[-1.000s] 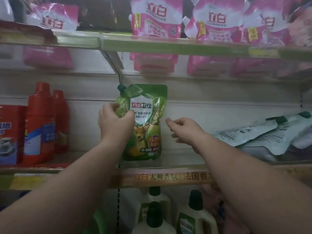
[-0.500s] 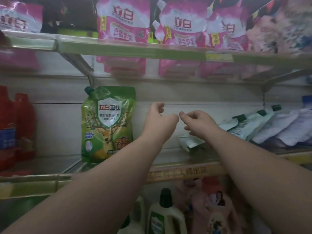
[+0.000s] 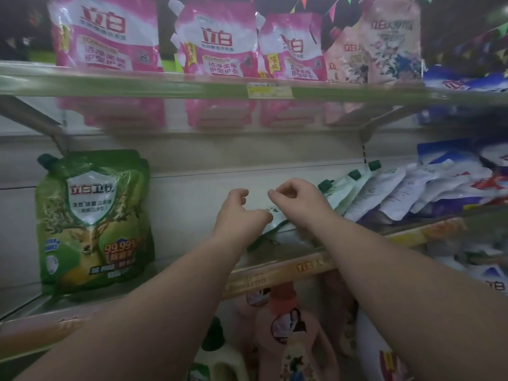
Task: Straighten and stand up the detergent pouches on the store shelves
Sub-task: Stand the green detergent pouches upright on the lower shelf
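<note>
A green detergent pouch [image 3: 93,221] stands upright at the left of the middle shelf [image 3: 277,270]. To its right, several white pouches with green caps [image 3: 384,193] lie slumped, leaning back to the right. The nearest of them [image 3: 339,192] has its lower edge just behind my hands. My left hand [image 3: 239,215] hovers at that pouch's bottom corner with fingers loosely curled. My right hand [image 3: 299,204] lies over the pouch's lower part, fingertips curled in front of the back wall with nothing visible between them.
Pink pouches [image 3: 104,37] stand in a row on the upper shelf, with paler floral ones [image 3: 384,42] beside them. Blue and white bags [image 3: 467,182] are piled at the far right. Bottles [image 3: 288,339] stand on the shelf below.
My left hand let go of the green pouch, which stays upright. Both hands and my view moved right to the slumped white pouches.
</note>
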`<state>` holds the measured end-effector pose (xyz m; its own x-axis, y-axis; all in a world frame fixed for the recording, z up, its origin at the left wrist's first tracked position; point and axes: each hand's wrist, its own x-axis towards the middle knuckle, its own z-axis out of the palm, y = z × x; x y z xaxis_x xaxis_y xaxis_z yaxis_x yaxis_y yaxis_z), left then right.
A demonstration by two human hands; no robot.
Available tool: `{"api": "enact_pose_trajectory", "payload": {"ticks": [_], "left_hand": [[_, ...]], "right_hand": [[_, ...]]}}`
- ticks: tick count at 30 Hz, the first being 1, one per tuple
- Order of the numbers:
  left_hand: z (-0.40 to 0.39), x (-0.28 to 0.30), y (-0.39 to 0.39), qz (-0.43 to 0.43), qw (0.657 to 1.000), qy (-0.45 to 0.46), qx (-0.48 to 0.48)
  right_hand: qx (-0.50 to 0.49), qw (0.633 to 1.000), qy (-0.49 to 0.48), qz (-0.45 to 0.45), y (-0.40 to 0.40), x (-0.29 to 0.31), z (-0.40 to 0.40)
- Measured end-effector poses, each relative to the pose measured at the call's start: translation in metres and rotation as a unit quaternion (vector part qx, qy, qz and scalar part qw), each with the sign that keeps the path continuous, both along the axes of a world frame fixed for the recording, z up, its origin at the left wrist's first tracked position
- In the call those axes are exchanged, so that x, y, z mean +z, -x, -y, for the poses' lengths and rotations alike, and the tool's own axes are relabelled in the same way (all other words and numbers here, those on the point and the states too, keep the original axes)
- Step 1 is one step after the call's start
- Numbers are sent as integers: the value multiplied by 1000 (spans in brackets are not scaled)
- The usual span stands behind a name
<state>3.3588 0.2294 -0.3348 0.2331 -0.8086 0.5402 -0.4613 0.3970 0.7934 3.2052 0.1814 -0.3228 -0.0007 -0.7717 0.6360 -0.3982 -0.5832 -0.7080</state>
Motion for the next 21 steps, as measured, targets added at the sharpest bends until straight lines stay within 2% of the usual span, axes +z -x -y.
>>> {"api": "enact_pose_trajectory", "payload": {"ticks": [3, 6, 9, 12, 15, 21], "left_hand": [[13, -2, 3, 123, 990, -21, 67], [27, -3, 7, 278, 953, -40, 116], [43, -2, 10, 360, 923, -53, 124], [59, -2, 8, 388, 910, -80, 125], [68, -7, 2, 382, 914, -97, 100], [81, -13, -10, 359, 926, -90, 73]], "right_hand": [[-33, 999, -8, -11, 14, 3, 2], [-51, 998, -25, -27, 23, 1, 7], [-40, 999, -29, -14, 28, -5, 14], [-32, 998, -53, 18, 35, -16, 19], [-32, 995, -76, 54, 36, -28, 26], [-73, 992, -103, 22, 28, -20, 33]]}}
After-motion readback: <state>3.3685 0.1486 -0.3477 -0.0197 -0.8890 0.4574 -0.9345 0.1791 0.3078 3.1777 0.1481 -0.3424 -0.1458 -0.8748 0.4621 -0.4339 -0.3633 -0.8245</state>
